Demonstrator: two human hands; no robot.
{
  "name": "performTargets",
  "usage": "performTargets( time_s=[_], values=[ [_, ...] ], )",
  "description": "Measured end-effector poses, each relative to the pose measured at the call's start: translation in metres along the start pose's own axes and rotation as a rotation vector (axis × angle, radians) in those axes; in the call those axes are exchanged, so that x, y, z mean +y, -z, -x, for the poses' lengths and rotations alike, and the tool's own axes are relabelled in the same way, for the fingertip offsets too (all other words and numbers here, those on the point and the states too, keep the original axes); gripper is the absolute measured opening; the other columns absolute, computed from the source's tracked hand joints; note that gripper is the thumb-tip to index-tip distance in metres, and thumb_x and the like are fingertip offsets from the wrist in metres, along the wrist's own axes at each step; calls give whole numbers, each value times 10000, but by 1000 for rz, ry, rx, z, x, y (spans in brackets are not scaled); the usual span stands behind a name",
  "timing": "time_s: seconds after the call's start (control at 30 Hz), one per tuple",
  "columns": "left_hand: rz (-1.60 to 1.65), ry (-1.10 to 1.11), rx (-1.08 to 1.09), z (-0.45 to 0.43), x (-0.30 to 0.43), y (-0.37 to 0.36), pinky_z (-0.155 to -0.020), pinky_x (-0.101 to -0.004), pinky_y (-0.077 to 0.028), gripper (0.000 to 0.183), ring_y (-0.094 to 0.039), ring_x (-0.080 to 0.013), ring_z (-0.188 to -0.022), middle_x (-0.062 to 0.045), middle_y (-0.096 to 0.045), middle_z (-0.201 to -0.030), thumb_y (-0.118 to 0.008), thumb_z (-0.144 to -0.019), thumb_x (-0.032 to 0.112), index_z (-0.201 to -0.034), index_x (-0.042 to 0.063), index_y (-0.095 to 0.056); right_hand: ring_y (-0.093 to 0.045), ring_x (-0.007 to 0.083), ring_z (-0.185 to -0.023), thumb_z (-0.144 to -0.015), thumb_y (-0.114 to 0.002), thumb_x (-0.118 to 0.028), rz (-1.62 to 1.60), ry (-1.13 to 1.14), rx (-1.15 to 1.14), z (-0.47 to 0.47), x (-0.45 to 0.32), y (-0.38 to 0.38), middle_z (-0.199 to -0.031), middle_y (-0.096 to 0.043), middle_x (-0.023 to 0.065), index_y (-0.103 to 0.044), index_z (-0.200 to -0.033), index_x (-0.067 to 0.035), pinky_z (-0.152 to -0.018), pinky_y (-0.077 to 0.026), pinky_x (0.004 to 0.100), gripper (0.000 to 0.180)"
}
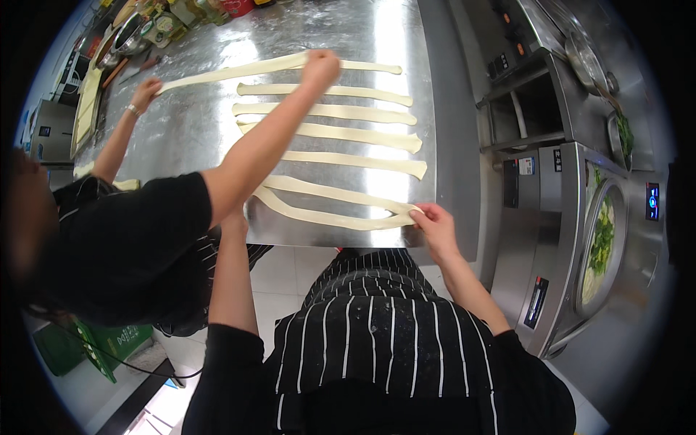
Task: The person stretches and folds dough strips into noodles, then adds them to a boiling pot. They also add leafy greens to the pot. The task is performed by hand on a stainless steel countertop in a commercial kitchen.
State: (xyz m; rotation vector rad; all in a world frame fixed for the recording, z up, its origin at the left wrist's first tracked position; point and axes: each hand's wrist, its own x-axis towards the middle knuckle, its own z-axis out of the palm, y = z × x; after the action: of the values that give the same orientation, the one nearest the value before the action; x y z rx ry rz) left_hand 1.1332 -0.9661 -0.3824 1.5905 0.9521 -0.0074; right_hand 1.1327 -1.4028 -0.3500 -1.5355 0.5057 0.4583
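Note:
Near the front edge of the steel table point(326, 238), my right hand point(437, 225) pinches the joined right ends of two long dough strips point(337, 220). They bow apart in the middle and come together again at the left. My left forearm reaches up to the left ends of this pair, but the co-worker's arm hides my left hand, so its grip cannot be seen. Beyond the pair, several flat dough strips point(353, 160) lie roughly parallel across the table. A co-worker's two hands hold one long strip point(234, 72) stretched above the table's far part.
The co-worker point(136, 244) stands close at my left, with an arm across my left side. Bottles point(185, 13), a metal bowl point(129, 35) and a knife point(142, 66) are at the far left. On the right, a large pan point(601, 250) holds chopped greens beside steel kitchen units.

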Motion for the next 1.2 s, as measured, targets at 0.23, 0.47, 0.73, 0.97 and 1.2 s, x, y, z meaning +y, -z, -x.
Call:
performTargets(
  time_s=[0.23,0.47,0.73,0.97,1.2],
  values=[
    [918,331,282,62,-70,19,-857,-372,-535,185,-636,-219,-976,-114,-647,-1057,-561,-921,100,-1066,-12,-579,-552,51,-674,-860,-669,-118,-53,-64,191,-62,-58,203,-840,-639,-4,-643,-970,-37,-600,-449,177,139],
    [882,346,593,71,-127,34,-776,-308,-533,158,-651,-185,-865,-71,-658,-964,-554,-935,158,-1027,35,-591,-546,43,-670,-828,-718,-190,282,105,443,-129,-111,349,-821,-633,-9,-660,-1000,-30,-582,-424,142,242],
    [1067,183,645,120,-108,-5,-842,-353,-533,244,-611,-218,-966,-107,-602,-1059,-497,-966,199,-1090,-8,-526,-469,33,-598,-823,-718,-213,324,256,305,-153,-144,308,-745,-596,-40,-689,-968,-58,-551,-380,168,213],
    [957,-170,520,174,-17,-64,-1006,-370,-418,290,-521,-260,-1128,-162,-541,-1203,-478,-966,168,-1161,-46,-468,-470,44,-629,-827,-691,-191,338,340,-119,-101,-179,156,-757,-580,-34,-604,-851,-95,-557,-355,180,132],
    [382,-214,133,199,41,-178,-806,-255,-478,252,-607,-133,-896,-98,-655,-970,-555,-926,143,-1133,1,-533,-586,91,-706,-819,-694,-104,279,79,-615,-57,-122,29,-795,-622,26,-595,-876,-33,-634,-480,219,135]
  ],
)
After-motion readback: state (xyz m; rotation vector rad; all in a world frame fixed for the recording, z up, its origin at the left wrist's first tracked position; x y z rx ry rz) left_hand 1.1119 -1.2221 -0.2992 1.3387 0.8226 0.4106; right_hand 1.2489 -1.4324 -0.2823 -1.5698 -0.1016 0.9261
